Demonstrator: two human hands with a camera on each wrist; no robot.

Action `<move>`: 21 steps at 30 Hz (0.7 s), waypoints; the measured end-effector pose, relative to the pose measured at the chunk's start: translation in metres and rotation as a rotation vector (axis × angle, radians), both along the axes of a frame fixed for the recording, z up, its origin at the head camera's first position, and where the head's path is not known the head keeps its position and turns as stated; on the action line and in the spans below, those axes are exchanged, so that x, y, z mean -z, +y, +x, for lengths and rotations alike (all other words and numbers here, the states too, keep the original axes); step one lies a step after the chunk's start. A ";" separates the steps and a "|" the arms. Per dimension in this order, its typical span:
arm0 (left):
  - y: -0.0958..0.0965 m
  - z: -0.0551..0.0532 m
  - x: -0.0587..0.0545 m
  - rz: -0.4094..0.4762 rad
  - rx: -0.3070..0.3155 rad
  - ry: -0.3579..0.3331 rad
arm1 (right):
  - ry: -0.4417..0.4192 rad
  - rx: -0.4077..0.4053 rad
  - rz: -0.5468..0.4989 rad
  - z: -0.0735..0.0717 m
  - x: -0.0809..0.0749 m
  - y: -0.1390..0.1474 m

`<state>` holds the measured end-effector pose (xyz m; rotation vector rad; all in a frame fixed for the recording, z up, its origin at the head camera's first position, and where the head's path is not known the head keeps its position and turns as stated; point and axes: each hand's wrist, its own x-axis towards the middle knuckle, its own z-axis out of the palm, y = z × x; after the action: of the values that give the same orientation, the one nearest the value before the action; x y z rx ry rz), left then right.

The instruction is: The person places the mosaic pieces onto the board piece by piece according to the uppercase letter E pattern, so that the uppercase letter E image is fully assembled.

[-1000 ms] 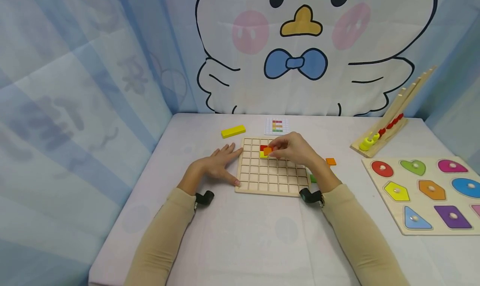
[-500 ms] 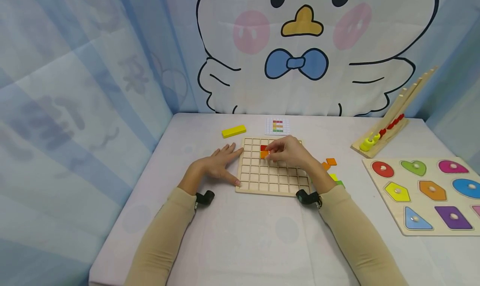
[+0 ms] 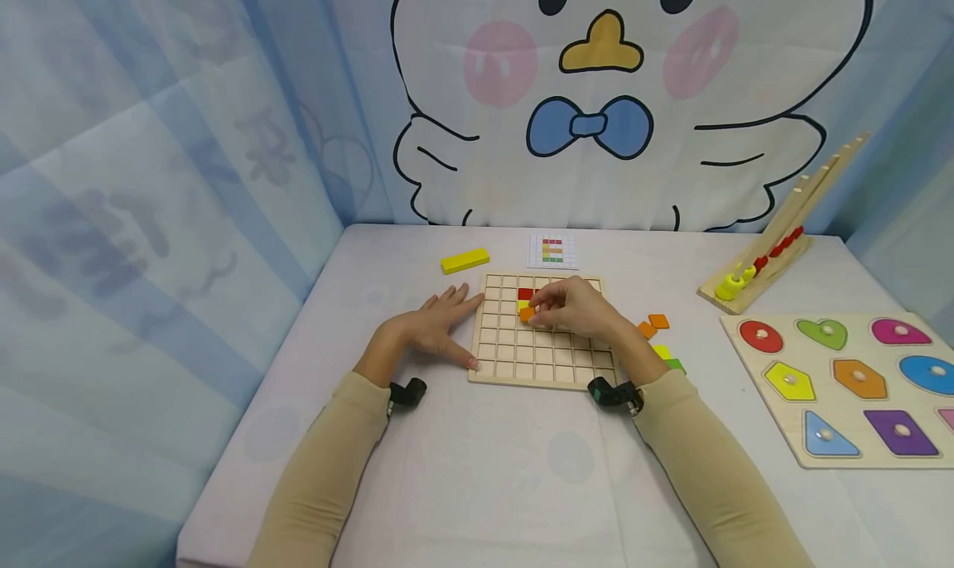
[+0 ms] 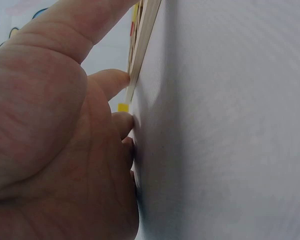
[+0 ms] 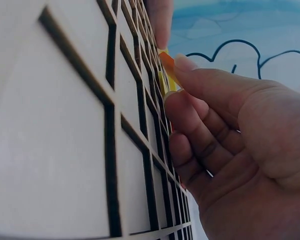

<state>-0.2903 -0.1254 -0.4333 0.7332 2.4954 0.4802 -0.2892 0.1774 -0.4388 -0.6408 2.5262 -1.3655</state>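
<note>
While the left hand [image 3: 436,324] lies with fingers outspread, thumb and forefinger touching the left edge of the gridded board [image 3: 544,357], the right hand [image 3: 577,307] pinches an orange tile [image 3: 527,315] between thumb and fingertip. The tile is over the board's far half, just to the near side of a seated yellow tile [image 3: 522,306], with a red tile [image 3: 525,294] beyond that. In the right wrist view it slants to the grid; whether it touches the board cannot be told. Cells under the right hand are hidden.

Risks noted. Released at that slant, the tile could lodge across a grid rib instead of dropping into a cell. A fingertip set down too far back could tip the yellow tile. Sideways pressure could slide the board, since the left hand appears to brace one side only. The right forearm runs close by the loose orange tiles [image 3: 658,321], a loose yellow tile [image 3: 662,352] and a green tile [image 3: 674,365]; a low withdrawal could scatter them. The right wrist camera [image 3: 614,392] could catch the board's near right corner.
</note>
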 end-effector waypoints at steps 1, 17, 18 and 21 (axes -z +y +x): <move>0.000 0.000 0.000 0.002 0.000 0.000 | -0.004 -0.003 0.003 0.000 0.000 0.000; 0.000 0.001 -0.002 -0.009 0.000 0.006 | 0.043 -0.040 0.085 0.002 -0.002 -0.005; 0.000 0.001 -0.002 -0.008 0.001 0.007 | 0.046 -0.042 0.090 0.002 -0.002 -0.005; 0.000 0.001 -0.003 -0.002 0.002 0.011 | 0.051 -0.042 0.099 0.002 -0.002 -0.005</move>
<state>-0.2888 -0.1252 -0.4308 0.7396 2.5049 0.4736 -0.2876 0.1727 -0.4369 -0.7139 2.5852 -1.2168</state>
